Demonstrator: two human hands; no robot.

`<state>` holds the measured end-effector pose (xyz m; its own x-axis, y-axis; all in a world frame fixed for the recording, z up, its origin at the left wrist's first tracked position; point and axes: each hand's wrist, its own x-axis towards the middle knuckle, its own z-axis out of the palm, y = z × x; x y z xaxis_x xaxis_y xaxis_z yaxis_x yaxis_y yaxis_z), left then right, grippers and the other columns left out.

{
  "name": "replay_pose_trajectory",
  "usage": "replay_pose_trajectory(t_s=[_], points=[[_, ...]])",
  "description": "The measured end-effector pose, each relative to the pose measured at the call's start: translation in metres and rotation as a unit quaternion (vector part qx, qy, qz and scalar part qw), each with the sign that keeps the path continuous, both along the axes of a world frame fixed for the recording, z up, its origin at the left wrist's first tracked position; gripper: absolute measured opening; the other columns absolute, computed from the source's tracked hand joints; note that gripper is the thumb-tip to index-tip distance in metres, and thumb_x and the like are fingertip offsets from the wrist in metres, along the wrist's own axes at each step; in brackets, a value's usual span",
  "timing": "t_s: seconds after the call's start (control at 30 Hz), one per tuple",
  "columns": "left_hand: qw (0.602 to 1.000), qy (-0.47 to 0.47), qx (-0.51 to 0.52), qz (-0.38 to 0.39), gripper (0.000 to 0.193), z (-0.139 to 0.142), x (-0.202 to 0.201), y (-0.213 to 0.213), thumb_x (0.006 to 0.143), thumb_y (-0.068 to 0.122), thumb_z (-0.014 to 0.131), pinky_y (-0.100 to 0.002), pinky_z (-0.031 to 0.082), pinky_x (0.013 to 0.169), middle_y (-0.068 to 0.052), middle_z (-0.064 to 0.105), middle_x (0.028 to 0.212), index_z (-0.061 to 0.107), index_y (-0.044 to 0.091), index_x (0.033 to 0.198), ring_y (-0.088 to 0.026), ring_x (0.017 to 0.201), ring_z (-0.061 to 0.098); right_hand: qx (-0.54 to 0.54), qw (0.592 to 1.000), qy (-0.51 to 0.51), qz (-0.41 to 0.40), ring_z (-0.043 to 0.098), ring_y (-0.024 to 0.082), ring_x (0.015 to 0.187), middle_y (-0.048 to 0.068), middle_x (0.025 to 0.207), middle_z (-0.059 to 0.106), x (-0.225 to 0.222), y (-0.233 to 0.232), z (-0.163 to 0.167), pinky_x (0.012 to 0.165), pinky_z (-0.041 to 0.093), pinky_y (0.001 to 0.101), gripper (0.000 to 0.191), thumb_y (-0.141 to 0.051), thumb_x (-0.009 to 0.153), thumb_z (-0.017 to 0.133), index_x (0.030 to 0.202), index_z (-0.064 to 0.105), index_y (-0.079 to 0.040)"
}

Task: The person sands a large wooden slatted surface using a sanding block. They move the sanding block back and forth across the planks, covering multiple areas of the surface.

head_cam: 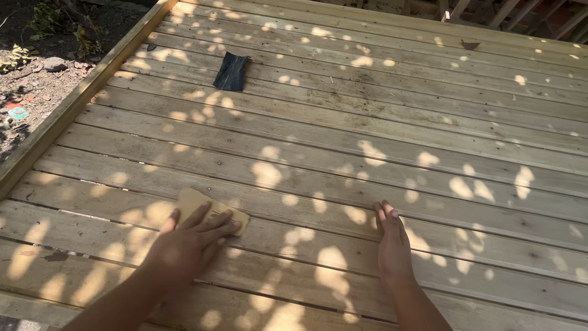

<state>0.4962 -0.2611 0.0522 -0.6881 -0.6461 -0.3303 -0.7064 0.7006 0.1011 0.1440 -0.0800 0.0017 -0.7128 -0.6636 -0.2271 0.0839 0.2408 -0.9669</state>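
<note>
My left hand (187, 242) presses flat on a tan sheet of sandpaper (195, 201) that lies on the wooden deck boards (343, 141). Its fingers are spread over the sheet, which sticks out beyond the fingertips. My right hand (392, 242) rests flat on a board to the right, fingers together and straight, holding nothing. A dark, folded piece of sandpaper (231, 71) lies farther up the deck, apart from both hands.
The deck's raised wooden edge (73, 104) runs diagonally along the left, with bare soil, stones and litter (27, 79) beyond it. Wooden railing parts (508, 12) stand at the top right. A dry leaf (470, 44) lies near them. Dappled sunlight covers the boards.
</note>
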Motion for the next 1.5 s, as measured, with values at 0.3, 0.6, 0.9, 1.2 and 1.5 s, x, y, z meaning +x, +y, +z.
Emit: replay_pose_trajectory(t_s=[0.3, 0.6, 0.9, 1.2, 1.5], points=[[0.971, 0.045, 0.046, -0.231, 0.089, -0.004, -0.148, 0.099, 0.079, 0.023, 0.074, -0.08, 0.001, 0.109, 0.008, 0.02, 0.171, 0.034, 0.039, 0.157, -0.041, 0.156, 0.002, 0.032, 0.999, -0.028, -0.024, 0.036, 0.014, 0.153, -0.001, 0.155, 0.056, -0.002, 0.002, 0.011, 0.124, 0.015, 0.0358, 0.071, -0.054, 0.103, 0.027, 0.156, 0.039, -0.01], [0.988, 0.059, 0.074, -0.121, 0.048, 0.008, -0.042, 0.049, 0.101, 0.043, 0.039, -0.062, -0.004, 0.123, 0.022, 0.035, 0.166, 0.053, 0.046, 0.147, -0.019, 0.156, 0.009, 0.131, 0.911, 0.391, 0.021, 0.041, 0.027, 0.148, 0.008, 0.153, 0.055, 0.006, -0.016, -0.017, 0.12, 0.025, 0.0474, 0.051, -0.042, 0.107, 0.041, 0.149, 0.055, -0.018], [0.979, 0.068, 0.095, -0.169, 0.046, 0.008, -0.063, 0.055, 0.104, 0.042, 0.044, -0.072, -0.008, 0.123, 0.019, 0.033, 0.167, 0.05, 0.047, 0.149, -0.024, 0.158, 0.005, 0.109, 0.868, 0.483, 0.035, 0.043, 0.028, 0.146, 0.012, 0.152, 0.054, 0.015, -0.022, -0.023, 0.118, 0.028, 0.0492, 0.05, -0.038, 0.107, 0.041, 0.148, 0.054, -0.013], [0.964, 0.162, 0.05, -0.207, 0.036, -0.009, -0.063, 0.054, 0.102, 0.041, 0.048, -0.068, -0.001, 0.124, 0.017, 0.043, 0.158, 0.059, 0.042, 0.137, -0.022, 0.156, 0.015, 0.055, 0.877, 0.477, 0.019, 0.057, 0.036, 0.131, 0.015, 0.141, 0.064, 0.012, -0.02, -0.011, 0.11, 0.041, 0.0495, 0.045, -0.036, 0.107, 0.042, 0.138, 0.064, -0.011], [0.986, 0.071, 0.068, -0.134, 0.047, -0.005, -0.027, 0.03, 0.101, 0.041, 0.048, -0.078, -0.001, 0.117, 0.016, 0.036, 0.164, 0.054, 0.045, 0.148, -0.027, 0.157, 0.009, 0.11, 0.86, 0.498, 0.016, 0.05, 0.04, 0.136, 0.018, 0.144, 0.06, 0.008, -0.027, -0.026, 0.107, 0.037, 0.0526, 0.047, -0.038, 0.107, 0.042, 0.141, 0.063, -0.014]])
